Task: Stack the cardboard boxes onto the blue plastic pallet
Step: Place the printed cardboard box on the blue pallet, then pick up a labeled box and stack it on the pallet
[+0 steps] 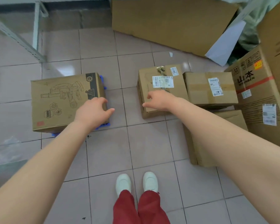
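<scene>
a: head view, looking down. printed box sits on the blue pallet; only blue corners show past its right and near edges. long axis of the box runs left to right, printed face up, dark band at the right end.

b: hands?

a: left hand rests on the near right corner of the printed box, fingers spread and loosely curled over the edge, clamped on nothing. right hand is over the labelled box, fingers apart, palm down; contact or hover, cannot tell.

b: labelled box position?

a: on the tiled floor, right of the pallet, a bare strip of tile between them. shipping label faces up, long axis roughly front to back. taped box touches its right side, stacked on another carton. tall carton with red band stands further right.

b: anything else?

a: flat cardboard sheet lies on the floor behind. white shoes at bottom centre.
</scene>
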